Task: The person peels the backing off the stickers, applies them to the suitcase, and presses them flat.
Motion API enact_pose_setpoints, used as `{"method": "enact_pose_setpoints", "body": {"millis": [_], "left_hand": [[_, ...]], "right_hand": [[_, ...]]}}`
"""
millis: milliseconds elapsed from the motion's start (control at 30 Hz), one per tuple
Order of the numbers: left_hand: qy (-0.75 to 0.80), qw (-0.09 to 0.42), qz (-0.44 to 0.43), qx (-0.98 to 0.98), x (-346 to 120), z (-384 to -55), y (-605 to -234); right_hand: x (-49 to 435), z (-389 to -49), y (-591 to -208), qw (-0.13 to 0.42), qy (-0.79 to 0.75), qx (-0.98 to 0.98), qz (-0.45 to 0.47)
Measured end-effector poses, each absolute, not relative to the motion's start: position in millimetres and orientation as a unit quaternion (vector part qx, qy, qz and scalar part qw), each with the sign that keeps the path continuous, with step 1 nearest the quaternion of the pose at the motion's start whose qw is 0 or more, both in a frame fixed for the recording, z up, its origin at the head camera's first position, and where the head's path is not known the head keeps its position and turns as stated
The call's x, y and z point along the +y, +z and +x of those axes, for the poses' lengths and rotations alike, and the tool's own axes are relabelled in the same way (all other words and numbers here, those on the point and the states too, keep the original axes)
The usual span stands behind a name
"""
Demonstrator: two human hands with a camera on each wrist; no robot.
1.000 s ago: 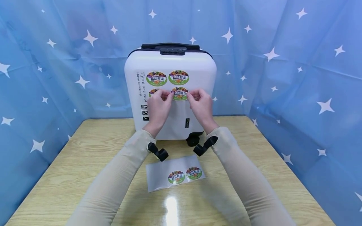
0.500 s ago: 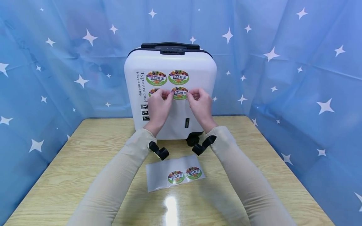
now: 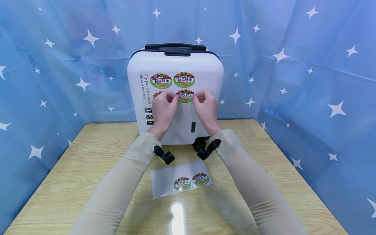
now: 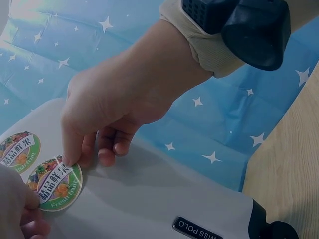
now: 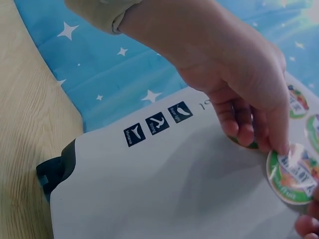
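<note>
A round fruit sticker (image 3: 185, 96) with a green lower rim is held flat against the front of the white suitcase (image 3: 179, 130). My left hand (image 3: 163, 112) pinches its left edge between thumb and fingers, while my right hand (image 3: 206, 109) pinches the right edge. The left wrist view shows the right hand (image 4: 112, 94) at the sticker's upper edge; fingers of the left hand (image 4: 17, 201) come in at the lower left. Two matching stickers sit above, a left one (image 3: 161, 81) and a right one (image 3: 184, 80). Another sticker (image 3: 157, 95) is partly hidden behind my left hand.
A backing sheet (image 3: 163, 182) lies on the wooden table (image 3: 97, 156) in front of the suitcase, bearing two stickers on its right half. The suitcase has a black top handle (image 3: 176, 46) and a black wheel (image 3: 199, 143). Blue star-patterned curtain (image 3: 293, 81) surrounds the table.
Both hands keep their pinch on the same sticker, which stays in place on the suitcase. The right wrist has shifted slightly inward, and the head view has moved a little.
</note>
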State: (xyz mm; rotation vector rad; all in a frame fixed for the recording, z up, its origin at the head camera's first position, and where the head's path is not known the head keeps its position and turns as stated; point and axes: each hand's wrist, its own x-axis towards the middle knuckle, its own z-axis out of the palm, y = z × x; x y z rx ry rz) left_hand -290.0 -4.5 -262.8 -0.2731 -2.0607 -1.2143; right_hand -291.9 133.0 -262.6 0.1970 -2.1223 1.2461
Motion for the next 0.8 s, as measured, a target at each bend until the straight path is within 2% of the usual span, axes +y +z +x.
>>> {"method": "enact_pose_setpoints", "body": {"millis": [300, 800], "left_hand": [[-0.461, 0.365, -0.107, -0.802, -6.7, -291.2, -263.2], [-0.456, 0.347, -0.084, -0.815, -12.5, -292.1, -264.9]], "right_hand": [[127.3, -291.8, -260.8, 0.342, 0.448, -0.824, 0.064], [133.2, -293.5, -266.7, 0.347, 0.455, -0.819, 0.046]]}}
